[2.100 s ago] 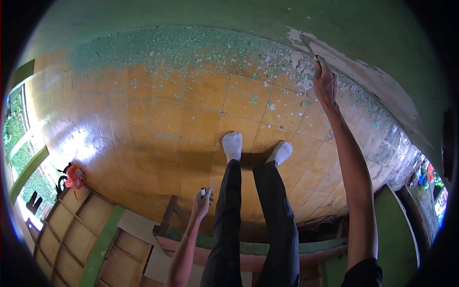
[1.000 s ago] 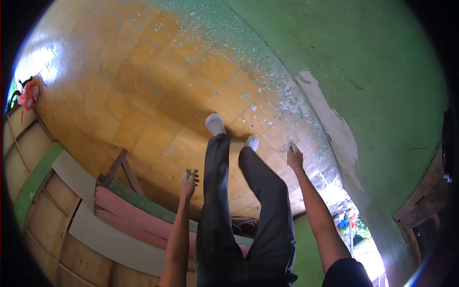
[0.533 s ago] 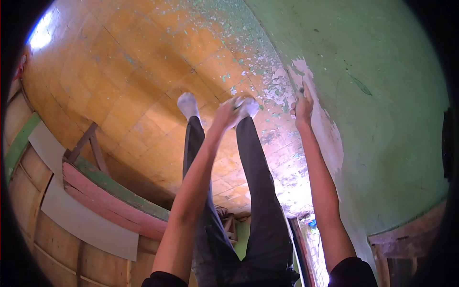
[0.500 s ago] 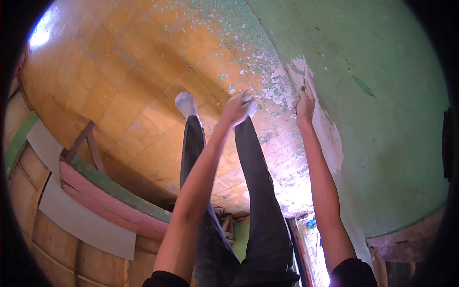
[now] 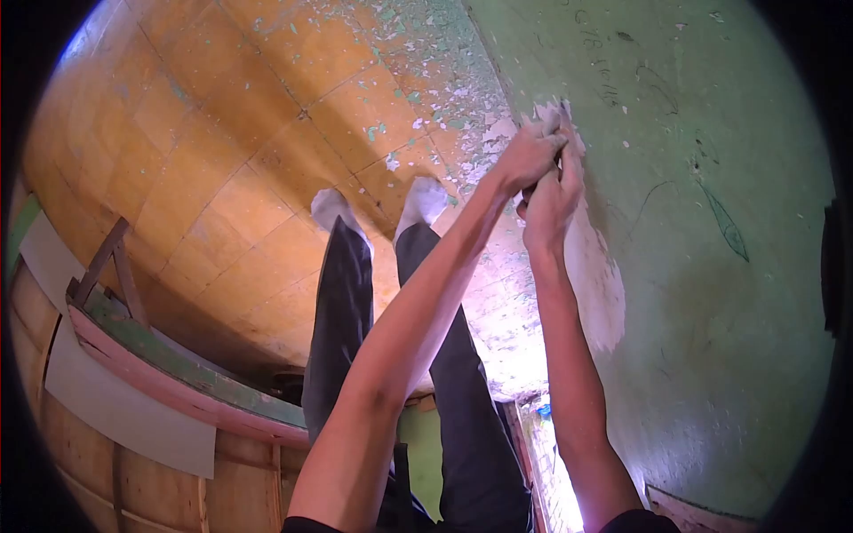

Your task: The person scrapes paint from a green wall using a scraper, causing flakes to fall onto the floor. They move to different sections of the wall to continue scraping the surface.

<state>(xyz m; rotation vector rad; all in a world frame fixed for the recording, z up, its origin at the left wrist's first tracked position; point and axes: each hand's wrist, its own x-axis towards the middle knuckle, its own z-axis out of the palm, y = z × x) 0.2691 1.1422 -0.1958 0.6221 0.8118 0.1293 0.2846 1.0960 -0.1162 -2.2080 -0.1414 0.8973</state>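
My right hand (image 5: 553, 202) is closed around the handle of a scraper, held against the green wall (image 5: 684, 293). Most of the tool is hidden by my fingers; only a slim dark end of the scraper (image 5: 564, 108) shows beyond them. My left hand (image 5: 530, 156) is closed too, pressed over the front of the same tool and touching my right fingers. Around both hands lies a bare whitish patch (image 5: 597, 289) where the green paint is off, with a ragged edge.
Loose paint flakes (image 5: 462, 93) litter the orange tiled floor (image 5: 222, 160) along the wall. My feet in light socks (image 5: 423, 200) stand there. To the left is a pink and green wooden bench (image 5: 178, 391) by a plank wall. Bright light falls near a doorway (image 5: 538, 435) at the bottom.
My left hand has moved right, from above my foot to the scraper beside my right hand. The view has shifted, showing more of the wall's upper part.
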